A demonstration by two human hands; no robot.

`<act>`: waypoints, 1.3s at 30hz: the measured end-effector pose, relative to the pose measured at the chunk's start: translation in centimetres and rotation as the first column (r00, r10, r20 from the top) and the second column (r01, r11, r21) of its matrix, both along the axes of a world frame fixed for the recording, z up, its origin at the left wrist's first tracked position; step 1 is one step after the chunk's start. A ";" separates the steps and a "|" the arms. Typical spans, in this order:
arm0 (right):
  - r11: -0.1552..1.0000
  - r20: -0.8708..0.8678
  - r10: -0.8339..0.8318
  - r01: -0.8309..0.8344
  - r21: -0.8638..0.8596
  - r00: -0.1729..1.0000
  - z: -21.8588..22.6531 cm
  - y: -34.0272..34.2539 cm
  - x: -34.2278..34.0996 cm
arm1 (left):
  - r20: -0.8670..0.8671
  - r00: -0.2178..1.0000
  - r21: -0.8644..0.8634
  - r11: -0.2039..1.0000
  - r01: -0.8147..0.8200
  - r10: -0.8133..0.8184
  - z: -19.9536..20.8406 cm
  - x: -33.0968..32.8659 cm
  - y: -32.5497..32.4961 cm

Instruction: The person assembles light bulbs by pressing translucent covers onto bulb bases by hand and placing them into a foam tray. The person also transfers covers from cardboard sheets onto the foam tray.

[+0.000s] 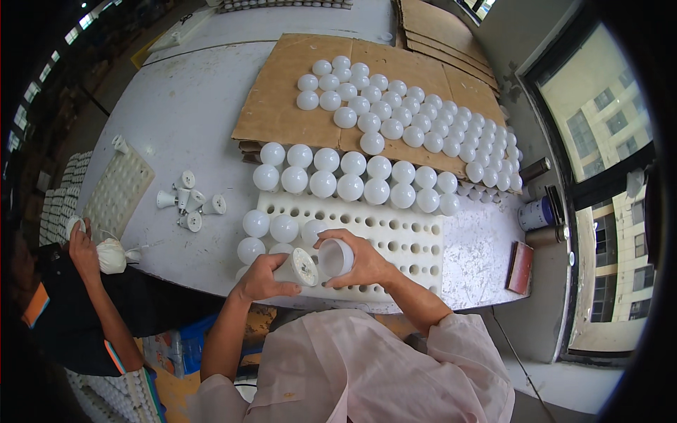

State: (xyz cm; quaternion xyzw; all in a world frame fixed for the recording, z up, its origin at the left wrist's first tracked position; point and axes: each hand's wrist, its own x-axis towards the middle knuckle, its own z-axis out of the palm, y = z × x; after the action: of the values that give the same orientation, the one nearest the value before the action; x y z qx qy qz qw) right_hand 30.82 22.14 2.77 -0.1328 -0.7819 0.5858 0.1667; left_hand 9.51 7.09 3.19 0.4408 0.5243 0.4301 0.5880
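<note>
My left hand [262, 278] is closed around a white light bulb base [299, 268], its round face with a small board turned up and to the right. In my right hand [361, 261] is a white bulb cover [336, 258], gripped by its sides, with the open rim facing me. The two parts are close together, above the near side of a white foam tray [412, 236] with rows of holes. Several round white bulb covers [284, 228] sit at the tray's left end, next to my left hand.
Behind the tray, more bulb covers [350, 187] stand in rows, and others cover a cardboard sheet [282, 84]. Loose bulb bases [189, 201] lie on the table at left. A co-worker's hand [83, 254] is beside another tray [120, 187]. A red box [520, 268] stands at right.
</note>
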 end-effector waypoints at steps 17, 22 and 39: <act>0.942 0.341 0.179 -0.261 0.211 0.923 2.3 -2.3 -1.7 | -0.264 0.963 -0.038 0.999 0.039 -0.048 -0.6 0.4 -1.4; 0.931 0.335 0.207 -0.291 0.223 0.919 1.9 -3.1 -2.3 | -0.292 0.955 -0.043 0.998 0.038 -0.049 -0.2 0.4 -1.7; 0.968 -0.300 0.140 -0.068 0.240 0.943 -1.1 -4.7 -2.7 | -0.049 0.998 -0.101 0.994 0.045 -0.050 -0.5 2.0 -1.4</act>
State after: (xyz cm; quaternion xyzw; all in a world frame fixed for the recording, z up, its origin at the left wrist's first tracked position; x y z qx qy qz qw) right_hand 28.09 17.41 1.62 0.0240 -0.8127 0.5147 0.2719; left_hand 11.50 5.69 2.73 0.4343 0.5495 0.3777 0.6056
